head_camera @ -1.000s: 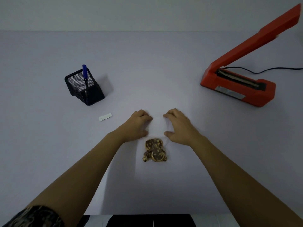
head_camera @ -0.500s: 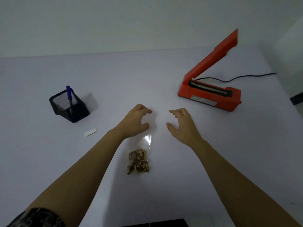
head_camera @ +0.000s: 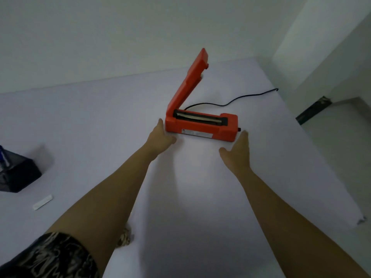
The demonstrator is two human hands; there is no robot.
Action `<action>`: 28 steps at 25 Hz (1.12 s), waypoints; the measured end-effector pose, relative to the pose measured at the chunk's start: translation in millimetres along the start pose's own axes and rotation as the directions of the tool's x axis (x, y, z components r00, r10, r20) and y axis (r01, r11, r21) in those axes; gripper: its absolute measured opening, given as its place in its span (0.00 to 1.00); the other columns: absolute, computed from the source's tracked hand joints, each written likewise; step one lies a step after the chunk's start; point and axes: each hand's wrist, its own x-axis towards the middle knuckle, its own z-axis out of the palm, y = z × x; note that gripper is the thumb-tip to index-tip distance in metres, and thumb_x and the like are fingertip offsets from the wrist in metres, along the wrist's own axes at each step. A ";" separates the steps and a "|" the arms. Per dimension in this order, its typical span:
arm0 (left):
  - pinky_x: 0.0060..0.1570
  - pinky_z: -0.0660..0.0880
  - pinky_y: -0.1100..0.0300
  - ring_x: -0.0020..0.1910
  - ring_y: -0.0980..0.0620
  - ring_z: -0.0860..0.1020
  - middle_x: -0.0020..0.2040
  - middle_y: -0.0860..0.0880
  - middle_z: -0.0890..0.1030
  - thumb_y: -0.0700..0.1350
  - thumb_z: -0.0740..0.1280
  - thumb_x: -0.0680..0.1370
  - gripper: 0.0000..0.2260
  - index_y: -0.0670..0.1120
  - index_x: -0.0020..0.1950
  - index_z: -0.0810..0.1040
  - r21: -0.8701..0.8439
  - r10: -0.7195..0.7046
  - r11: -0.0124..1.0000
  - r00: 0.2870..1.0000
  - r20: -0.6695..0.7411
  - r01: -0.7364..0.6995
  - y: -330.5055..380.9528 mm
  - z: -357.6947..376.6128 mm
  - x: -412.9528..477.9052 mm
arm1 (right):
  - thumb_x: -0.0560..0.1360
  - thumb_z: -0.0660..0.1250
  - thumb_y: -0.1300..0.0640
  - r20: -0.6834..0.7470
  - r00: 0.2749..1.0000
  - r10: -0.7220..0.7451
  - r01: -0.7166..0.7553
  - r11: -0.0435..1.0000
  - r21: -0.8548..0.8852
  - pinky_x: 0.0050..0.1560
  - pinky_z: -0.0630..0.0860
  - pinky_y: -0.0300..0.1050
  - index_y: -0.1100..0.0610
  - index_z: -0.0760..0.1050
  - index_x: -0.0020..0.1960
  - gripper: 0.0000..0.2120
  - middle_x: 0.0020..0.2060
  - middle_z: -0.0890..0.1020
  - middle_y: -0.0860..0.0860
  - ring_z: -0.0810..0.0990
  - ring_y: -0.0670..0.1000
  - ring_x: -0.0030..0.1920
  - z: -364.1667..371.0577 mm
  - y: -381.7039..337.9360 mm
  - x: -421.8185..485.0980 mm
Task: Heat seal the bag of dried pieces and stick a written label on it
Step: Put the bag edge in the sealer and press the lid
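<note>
Both hands reach fwd w/ fingers spread, holding nothing. Left hand [head_camera: 160, 138] sits at the near left corner of the orange heat sealer [head_camera: 200, 127]; fingertips look just beside or touching that end, can't tell which. Right hand [head_camera: 237, 151] is palm inward, thumb out, just short of the sealer's right end, near its small red knob, apart from it.

Sealer's lid is raised steeply, sealing strip exposed; black cord [head_camera: 241, 98] runs from behind it twd the table's far right edge.

Bag of dried pieces [head_camera: 125, 238] lies near the bottom, mostly hidden behind the left forearm; only a brownish clump shows, blurred. Clear plastic not discernible.

Black mesh pen holder [head_camera: 18, 175] at left is cut off by the frame edge, w/ a blue pen [head_camera: 3, 155] partly visible. White label strip [head_camera: 43, 202] lies flat on the table [head_camera: 100, 127] just in front of the holder, well apart from the bag. Patterned sleeve [head_camera: 52, 257] at bottom left.
</note>
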 end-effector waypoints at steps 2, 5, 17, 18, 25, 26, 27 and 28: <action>0.64 0.69 0.48 0.69 0.43 0.65 0.71 0.43 0.65 0.33 0.65 0.72 0.35 0.46 0.74 0.53 -0.032 0.012 0.999 1.000 0.013 -0.011 0.3 3.2 7.5 | 0.70 0.67 0.61 0.078 0.997 -0.004 0.000 0.999 0.053 0.70 0.62 0.53 0.58 0.42 0.74 0.43 0.73 0.59 0.58 0.62 0.58 0.70 2.3 0.5 2.8; 0.60 0.72 0.48 0.65 0.44 0.69 0.67 0.44 0.69 0.33 0.65 0.70 0.32 0.45 0.72 0.59 -0.059 0.012 0.998 1.000 -0.026 -0.014 -3.6 3.5 7.3 | 0.69 0.67 0.60 0.115 0.993 0.025 -0.041 0.990 0.135 0.66 0.69 0.55 0.53 0.43 0.74 0.43 0.71 0.64 0.56 0.68 0.57 0.67 3.9 0.4 -1.5; 0.64 0.68 0.49 0.69 0.44 0.66 0.71 0.43 0.66 0.33 0.65 0.72 0.32 0.45 0.73 0.57 0.060 0.038 0.997 0.999 0.006 -0.038 -37.9 6.4 -60.1 | 0.71 0.66 0.63 0.074 0.997 0.008 -0.022 0.981 0.191 0.62 0.73 0.54 0.50 0.47 0.74 0.39 0.68 0.68 0.53 0.73 0.56 0.61 -3.3 23.2 -88.5; 0.64 0.67 0.50 0.69 0.44 0.66 0.71 0.43 0.67 0.33 0.65 0.72 0.32 0.45 0.73 0.57 0.060 0.036 0.998 0.999 0.014 -0.037 -41.0 7.2 -65.0 | 0.71 0.66 0.63 0.072 0.997 0.004 -0.017 0.983 0.185 0.63 0.72 0.53 0.50 0.47 0.74 0.39 0.68 0.68 0.53 0.72 0.55 0.62 -4.1 26.8 -94.8; 0.64 0.67 0.53 0.70 0.46 0.66 0.72 0.43 0.65 0.34 0.64 0.73 0.33 0.45 0.75 0.55 0.126 0.053 0.990 0.996 0.067 -0.061 -53.1 6.3 -92.7 | 0.71 0.66 0.66 0.047 0.998 0.028 -0.037 0.979 0.202 0.69 0.63 0.50 0.54 0.48 0.74 0.39 0.70 0.62 0.50 0.63 0.50 0.69 -6.8 43.0 -120.6; 0.65 0.66 0.54 0.70 0.46 0.66 0.73 0.43 0.64 0.34 0.64 0.73 0.32 0.44 0.75 0.55 0.135 0.090 0.987 0.996 0.021 -0.092 -51.5 3.3 -98.0 | 0.71 0.66 0.66 0.010 0.997 0.077 -0.077 0.970 0.231 0.69 0.63 0.49 0.56 0.48 0.74 0.38 0.70 0.61 0.50 0.62 0.49 0.69 -6.1 44.3 -121.8; 0.65 0.66 0.57 0.69 0.47 0.66 0.73 0.44 0.65 0.34 0.64 0.74 0.31 0.43 0.75 0.56 0.124 0.152 0.982 0.987 -0.054 -0.144 -51.0 -2.8 -106.6 | 0.72 0.66 0.65 -0.043 0.989 0.139 -0.123 0.957 0.263 0.68 0.65 0.52 0.58 0.49 0.74 0.37 0.71 0.61 0.53 0.63 0.51 0.69 -4.1 44.5 -124.8; 0.63 0.66 0.59 0.68 0.48 0.68 0.72 0.44 0.66 0.34 0.64 0.74 0.30 0.43 0.74 0.58 0.099 0.216 0.974 0.965 -0.148 -0.203 -52.8 -11.2 -116.5 | 0.72 0.66 0.65 -0.104 0.977 0.185 -0.148 0.946 0.290 0.65 0.69 0.55 0.60 0.53 0.73 0.34 0.69 0.63 0.56 0.66 0.54 0.67 0.3 44.8 -129.0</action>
